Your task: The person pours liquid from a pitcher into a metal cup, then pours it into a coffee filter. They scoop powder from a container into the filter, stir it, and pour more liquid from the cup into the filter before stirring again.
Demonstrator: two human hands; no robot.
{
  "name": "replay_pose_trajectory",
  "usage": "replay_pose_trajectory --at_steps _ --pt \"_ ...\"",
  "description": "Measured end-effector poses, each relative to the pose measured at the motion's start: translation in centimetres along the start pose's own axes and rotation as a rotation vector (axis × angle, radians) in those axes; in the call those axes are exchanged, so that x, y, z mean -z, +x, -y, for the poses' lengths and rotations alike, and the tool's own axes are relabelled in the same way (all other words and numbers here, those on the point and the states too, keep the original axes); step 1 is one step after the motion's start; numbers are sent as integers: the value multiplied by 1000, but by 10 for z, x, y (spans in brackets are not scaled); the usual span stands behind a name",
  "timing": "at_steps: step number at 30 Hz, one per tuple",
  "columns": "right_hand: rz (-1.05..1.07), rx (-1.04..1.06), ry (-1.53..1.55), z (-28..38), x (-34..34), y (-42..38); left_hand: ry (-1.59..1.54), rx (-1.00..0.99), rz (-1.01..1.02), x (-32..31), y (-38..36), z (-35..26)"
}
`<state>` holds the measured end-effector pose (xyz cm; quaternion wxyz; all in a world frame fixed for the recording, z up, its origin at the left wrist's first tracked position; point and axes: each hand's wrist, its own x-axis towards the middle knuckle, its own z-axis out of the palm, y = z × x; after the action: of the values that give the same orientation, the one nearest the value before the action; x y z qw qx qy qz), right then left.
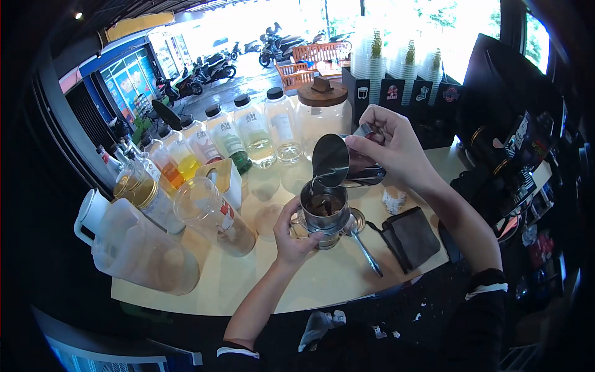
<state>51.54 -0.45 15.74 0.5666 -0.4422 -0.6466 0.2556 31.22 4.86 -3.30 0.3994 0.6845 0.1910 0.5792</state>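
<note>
My right hand (393, 146) is closed on the handle of a metal pitcher (362, 168), tipped to the left. A thin stream runs from its lip into a metal drip filter (325, 211) with dark contents. The filter sits on top of a glass cup (326, 240). Fingers of my left hand (293, 239) wrap round the left side of the filter and cup. Just right of the cup, a metal spoon (367, 251) rests with its head near a small round metal piece (355, 220).
A dark folded cloth (412, 240) and a crumpled tissue (394, 201) lie at the right. Plastic jugs (145, 254), a clear container (217, 223) and several bottles (253, 131) stand left and behind. A lidded jar (323, 118) and stacked cups (368, 65) are at the back.
</note>
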Motion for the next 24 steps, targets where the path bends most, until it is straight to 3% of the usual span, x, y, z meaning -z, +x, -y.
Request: replay_pose_trajectory --at_steps 4,24 --pt "8 -58 107 10 -6 -4 4 4 2 0 0 0" --pt "15 -17 -2 16 10 -14 30 -12 -12 -1 0 -2"
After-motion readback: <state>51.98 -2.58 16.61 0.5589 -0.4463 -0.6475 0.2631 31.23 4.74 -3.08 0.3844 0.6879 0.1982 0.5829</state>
